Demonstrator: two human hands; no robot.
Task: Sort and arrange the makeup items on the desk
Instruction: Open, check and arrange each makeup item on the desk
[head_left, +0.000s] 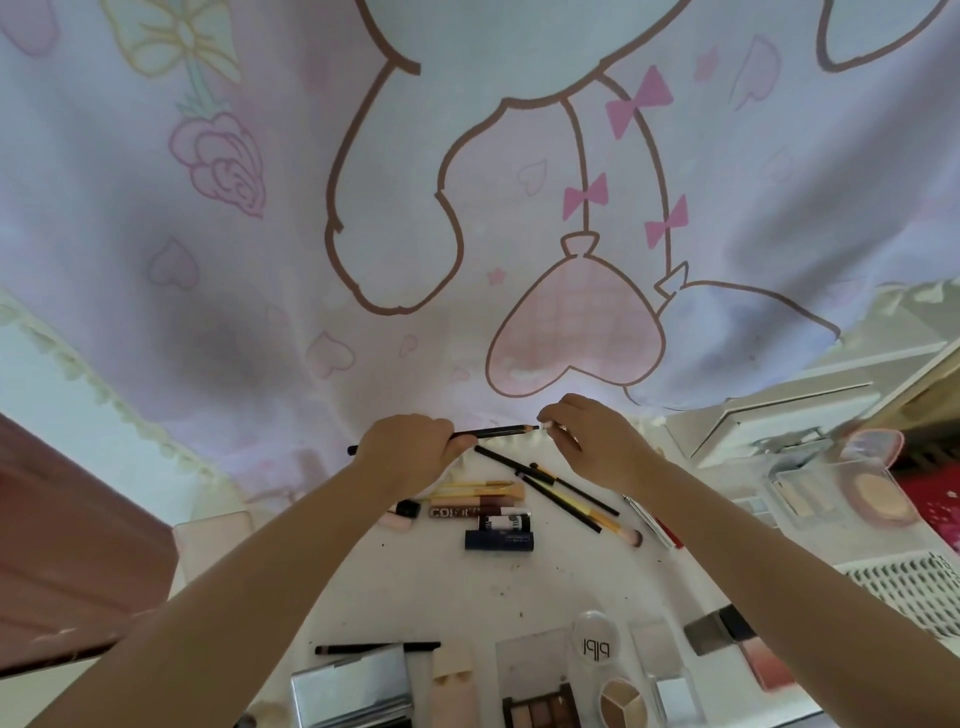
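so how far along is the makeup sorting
Partly done. A few tubes lie side by side mid-desk, and palettes and compacts sit grouped along the near edge. In hand: the left hand holds a dark pencil while the right hand pinches something small and pale, possibly its cap, at the tip. Left: the brushes behind the tubes lie crossed and loose.

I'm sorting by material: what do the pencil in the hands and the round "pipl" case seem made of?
The black pencil, held in the left hand, looks like painted wood: bare pale wood shows at its sharpened tip. The round case looks like glossy translucent plastic, probably; its lid reflects light.
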